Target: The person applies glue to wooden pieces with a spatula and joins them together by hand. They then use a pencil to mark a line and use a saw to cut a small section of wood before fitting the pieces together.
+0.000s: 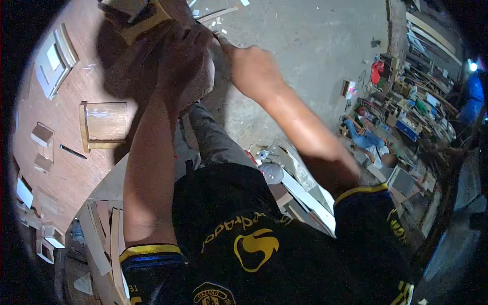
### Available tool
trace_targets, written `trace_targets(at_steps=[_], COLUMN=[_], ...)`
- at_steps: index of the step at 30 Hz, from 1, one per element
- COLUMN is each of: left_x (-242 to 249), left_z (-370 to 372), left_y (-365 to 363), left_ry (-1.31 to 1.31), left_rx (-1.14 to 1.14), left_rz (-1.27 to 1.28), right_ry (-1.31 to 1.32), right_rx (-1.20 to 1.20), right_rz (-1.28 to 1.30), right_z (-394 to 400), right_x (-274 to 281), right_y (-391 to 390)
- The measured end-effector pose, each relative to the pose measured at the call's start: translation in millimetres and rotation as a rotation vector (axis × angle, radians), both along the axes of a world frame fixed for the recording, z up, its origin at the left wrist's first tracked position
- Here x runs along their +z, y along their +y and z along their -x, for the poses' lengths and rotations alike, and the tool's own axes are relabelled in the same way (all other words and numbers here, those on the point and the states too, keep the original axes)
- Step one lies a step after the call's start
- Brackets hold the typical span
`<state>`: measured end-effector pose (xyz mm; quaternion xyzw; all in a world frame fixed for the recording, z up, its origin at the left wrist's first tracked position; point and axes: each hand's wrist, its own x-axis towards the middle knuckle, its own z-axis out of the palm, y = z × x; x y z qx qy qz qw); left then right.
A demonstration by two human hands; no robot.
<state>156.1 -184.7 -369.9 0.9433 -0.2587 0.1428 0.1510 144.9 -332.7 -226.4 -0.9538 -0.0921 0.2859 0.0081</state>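
Observation:
My left hand (185, 48) is in deep shadow over the table's edge, its fingers curled and pressed together; whatever it holds is too dark to make out. Beside it, just past the edge, my right hand (256, 71) is closed, with one finger reaching toward the left hand. Anything inside its grip is hidden. Close to the left hand, a wooden piece with a light-brown edge (147, 25) stands on the table, partly shaded. A small wooden panel with darker edge strips (107, 122) lies on the tabletop nearer to me.
The wooden table (66, 188) bears a framed piece (55, 61), a dark pen-like stick (73, 151) and small box-shaped pieces (42, 134). Boards (101, 239) lean below it. A clear plastic container (272, 173) is near my legs. At right, a person (373, 147) sits by cluttered scrap.

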Motion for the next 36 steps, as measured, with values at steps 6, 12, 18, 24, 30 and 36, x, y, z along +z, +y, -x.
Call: trace_targets(at_steps=[6, 12, 18, 24, 30, 36], left_x=[-71.6, -38.3, -2.0, -87.3, -18.3, -0.9], left_z=[-9.9, -2.7, 2.0, -14.7, -1.6, -2.3], left_y=[-9.0, -8.1, -3.2, -1.6, -0.6, -3.3], left_ry=[-0.352, -0.029, 0.029, -0.246, -0.033, 0.072], left_rx=[0.029, 0.033, 0.022, -0.085, 0.006, 0.002], left_rz=[0.06, 0.074, -0.021, -0.163, -0.078, -0.014], right_ry=[-0.049, -0.037, -0.024, -0.066, -0.07, -0.143], right_rx=[0.024, -0.017, -0.099, -0.189, -0.104, -0.048], right_rz=[0.002, -0.015, -0.051, -0.132, -0.032, -0.009], right_z=[17.5, 32.4, 36.7, 29.0, 31.9, 44.6], right_x=[-17.1, 9.3, 4.3, -32.4, -19.3, -17.7], right_y=[-1.9, -17.5, -13.6, -3.1, 11.3, 4.8])
